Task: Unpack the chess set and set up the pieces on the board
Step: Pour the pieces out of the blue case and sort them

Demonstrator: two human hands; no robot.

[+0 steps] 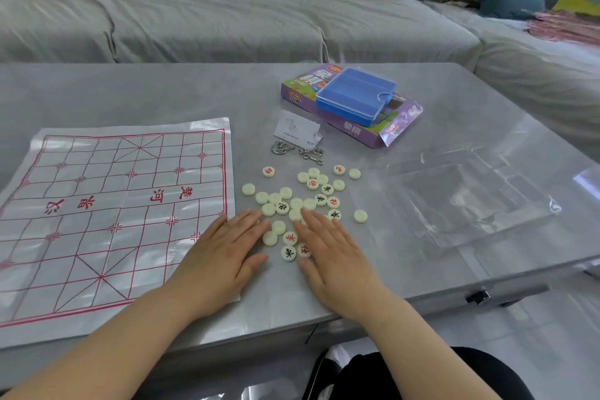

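Left hand (224,250) and right hand (331,253) lie flat, fingers straight, holding nothing, among the pieces (285,193): light, hard, slippery discs, probably best pinched by their rims.

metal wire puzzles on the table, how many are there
2. The left puzzle lies on the near side of the paper slip; the right puzzle lies beside it, beyond the loose pieces. None looks hidden.

The pieces (296,203) lie scattered on the worktop (162,91), with the board sheet (113,211) to their left and the plastic tray (470,201) to their right. Behind them lie the metal rings (292,151) and a leaflet (295,128), and farther back the carton (354,133) with the case (355,96) on it.
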